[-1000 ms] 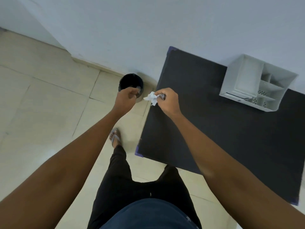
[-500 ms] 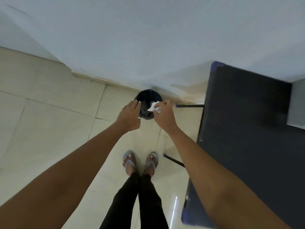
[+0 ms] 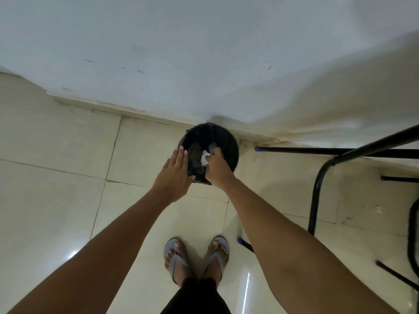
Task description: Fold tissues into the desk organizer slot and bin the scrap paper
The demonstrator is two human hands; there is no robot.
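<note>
A round black bin (image 3: pixel 229 141) stands on the tiled floor against the white wall. My right hand (image 3: pixel 218 168) reaches over its mouth, fingers closed on a crumpled white scrap of paper (image 3: pixel 204 159) that hangs inside the rim. My left hand (image 3: pixel 175 173) rests flat at the bin's left rim, fingers straight and together, holding nothing. A second pale scrap (image 3: pixel 213 146) shows deeper in the bin. The desk organizer and the table top are out of view.
Black metal table legs (image 3: pixel 317 191) with blue end caps stand to the right of the bin. My feet in grey flip-flops (image 3: pixel 175 257) are on the cream tiles below the hands. The wall runs close behind the bin.
The view has swung down and left, so the table top and organizer dropped out. Both hands moved from the table edge to the bin, and the scrap now sits inside its mouth.
</note>
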